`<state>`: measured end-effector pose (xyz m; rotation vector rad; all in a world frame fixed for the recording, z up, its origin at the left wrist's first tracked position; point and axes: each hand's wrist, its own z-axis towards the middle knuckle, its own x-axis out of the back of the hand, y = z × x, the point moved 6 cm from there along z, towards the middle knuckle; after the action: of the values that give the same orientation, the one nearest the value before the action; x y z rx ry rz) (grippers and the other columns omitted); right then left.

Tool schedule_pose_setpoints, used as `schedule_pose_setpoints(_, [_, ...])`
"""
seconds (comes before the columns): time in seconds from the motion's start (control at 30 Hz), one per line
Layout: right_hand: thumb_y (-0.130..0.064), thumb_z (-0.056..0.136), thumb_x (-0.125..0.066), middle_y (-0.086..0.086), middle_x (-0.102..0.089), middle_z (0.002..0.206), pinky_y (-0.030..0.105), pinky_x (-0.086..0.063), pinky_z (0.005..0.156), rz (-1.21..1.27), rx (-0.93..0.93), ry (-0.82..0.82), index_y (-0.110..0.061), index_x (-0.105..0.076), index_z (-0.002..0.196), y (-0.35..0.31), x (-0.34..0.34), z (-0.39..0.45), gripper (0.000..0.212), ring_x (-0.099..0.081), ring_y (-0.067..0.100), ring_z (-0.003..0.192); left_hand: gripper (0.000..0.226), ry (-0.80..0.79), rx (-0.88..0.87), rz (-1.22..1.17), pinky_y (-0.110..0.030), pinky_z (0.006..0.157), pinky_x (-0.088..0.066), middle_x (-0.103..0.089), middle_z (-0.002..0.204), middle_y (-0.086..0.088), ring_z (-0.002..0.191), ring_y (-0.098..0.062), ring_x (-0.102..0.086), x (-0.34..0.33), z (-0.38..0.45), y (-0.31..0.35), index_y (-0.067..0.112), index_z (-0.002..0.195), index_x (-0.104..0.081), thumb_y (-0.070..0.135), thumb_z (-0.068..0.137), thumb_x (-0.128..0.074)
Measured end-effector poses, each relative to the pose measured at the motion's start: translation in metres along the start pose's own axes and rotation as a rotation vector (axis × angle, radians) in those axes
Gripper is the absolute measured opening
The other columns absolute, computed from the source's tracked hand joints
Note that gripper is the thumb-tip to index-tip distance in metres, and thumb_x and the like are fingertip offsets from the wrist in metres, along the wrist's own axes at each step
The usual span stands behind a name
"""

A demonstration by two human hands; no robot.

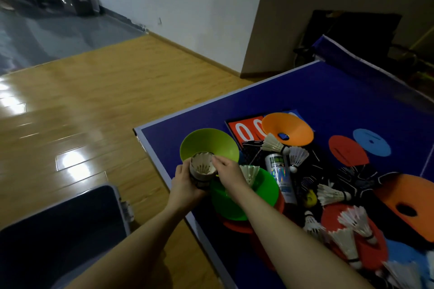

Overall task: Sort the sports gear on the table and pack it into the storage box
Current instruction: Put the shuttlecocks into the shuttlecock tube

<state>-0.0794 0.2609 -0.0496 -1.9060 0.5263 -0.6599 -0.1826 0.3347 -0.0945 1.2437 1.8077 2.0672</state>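
Observation:
My left hand (185, 183) grips an open shuttlecock tube (202, 172) held upright over the blue table's near-left corner, with white feathered shuttlecocks showing inside it. My right hand (226, 168) rests its fingertips on the tube's rim, on the feathers of the top shuttlecock. Another shuttlecock (249, 172) lies in the bright green disc cone (244, 192) just right of that hand. Loose shuttlecocks (273, 144) lie scattered over the pile of gear. The dark storage box (63, 230) stands open on the floor at lower left.
A lime green cone (209, 143) lies behind the tube. Orange (287, 128), red (347, 150) and blue (372, 142) disc cones, a red scoreboard (244, 132), a silver tube (280, 176) and black gloves (357, 178) crowd the blue table (305, 91). Wooden floor lies to the left.

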Motion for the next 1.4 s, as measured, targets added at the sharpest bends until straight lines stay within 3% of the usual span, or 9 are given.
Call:
schedule_pose_setpoints(0.33, [-0.027,0.100,-0.043,-0.002,-0.057,0.109,0.003,-0.042,0.071,-0.091,0.042,-0.013,-0.009,-0.055,0.129,-0.005,0.007,0.003,0.035,-0.050,0.005,0.101,0.088,-0.100,-0.006,-0.154,-0.022,0.088,-0.047,-0.047,0.123,0.005,0.119,-0.013,-0.049,-0.007,0.012,0.000,0.027,0.130,-0.026,0.012,0.066,-0.084])
schedule_pose_setpoints(0.5, [-0.031,0.101,-0.038,0.022,-0.060,0.116,0.040,-0.045,0.092,-0.145,-0.014,0.052,0.001,-0.060,0.112,0.000,0.019,0.000,0.041,-0.056,0.032,0.108,0.106,-0.026,-0.050,-0.105,-0.040,0.107,-0.040,-0.036,0.133,-0.004,0.127,-0.020,-0.038,0.007,0.005,0.010,0.026,0.139,-0.021,0.046,0.053,-0.081])
schedule_pose_setpoints(0.63, [-0.028,0.099,-0.041,0.025,-0.061,0.108,0.036,-0.042,0.074,-0.159,-0.018,0.082,0.001,-0.062,0.101,0.002,0.030,0.000,0.035,-0.057,0.031,0.089,0.100,0.143,-0.179,0.077,-0.029,0.099,-0.030,-0.036,0.130,-0.002,0.118,-0.011,-0.031,0.027,-0.002,0.045,0.016,0.139,-0.032,0.074,0.061,-0.055])
schedule_pose_setpoints(0.73, [-0.023,0.098,-0.043,0.014,-0.060,0.092,0.036,-0.042,0.073,-0.152,0.008,0.104,-0.010,-0.060,0.081,-0.002,0.041,-0.004,0.027,-0.053,0.022,0.082,0.085,0.202,-0.278,0.164,-0.028,0.098,-0.023,-0.037,0.127,-0.002,0.117,-0.012,-0.029,0.032,-0.007,0.070,0.015,0.134,-0.038,0.070,0.069,-0.047])
schedule_pose_setpoints(0.87, [-0.017,0.097,-0.046,0.007,-0.060,0.083,0.038,-0.046,0.076,-0.122,0.047,0.162,-0.013,-0.059,0.075,-0.007,0.062,-0.014,0.026,-0.055,0.022,0.083,0.055,0.157,-0.362,0.219,-0.026,0.096,-0.027,-0.043,0.123,-0.004,0.116,-0.017,-0.036,0.019,-0.005,0.101,0.013,0.125,-0.048,0.044,0.083,-0.063])
schedule_pose_setpoints(1.03, [-0.014,0.097,-0.047,0.014,-0.063,0.100,0.034,-0.043,0.075,-0.280,0.053,0.291,-0.003,-0.063,0.103,0.007,0.110,-0.020,0.020,-0.056,0.026,0.090,0.022,-0.096,-0.383,0.161,-0.031,0.081,-0.049,-0.054,0.105,-0.002,0.093,-0.016,-0.054,-0.026,-0.009,0.136,0.010,0.111,-0.052,0.021,0.092,-0.058])
schedule_pose_setpoints(1.13, [-0.013,0.096,-0.047,0.016,-0.059,0.113,0.031,-0.040,0.069,-0.390,-0.027,0.379,-0.006,-0.060,0.114,0.025,0.141,-0.021,0.023,-0.053,0.026,0.086,0.012,-0.227,-0.354,0.148,-0.036,0.076,-0.046,-0.054,0.098,-0.005,0.087,-0.020,-0.053,-0.062,-0.010,0.148,0.008,0.103,-0.051,0.015,0.093,-0.054])
schedule_pose_setpoints(1.3, [-0.025,0.086,-0.064,0.019,-0.053,0.128,0.039,-0.045,0.090,-0.512,-0.246,0.401,-0.004,-0.049,0.126,0.066,0.175,-0.011,0.048,-0.052,0.036,0.114,0.012,-0.302,-0.213,0.105,-0.033,0.077,-0.046,-0.060,0.103,-0.007,0.091,-0.018,-0.056,-0.107,-0.001,0.147,0.009,0.102,-0.055,0.012,0.091,-0.054])
schedule_pose_setpoints(1.4, [-0.029,0.083,-0.068,0.023,-0.053,0.129,0.037,-0.042,0.089,-0.483,-0.335,0.411,0.002,-0.046,0.126,0.081,0.182,-0.008,0.057,-0.052,0.036,0.118,0.016,-0.334,-0.098,0.122,-0.030,0.069,-0.042,-0.060,0.102,-0.009,0.090,-0.023,-0.056,-0.123,0.007,0.141,0.006,0.106,-0.055,0.012,0.091,-0.051])
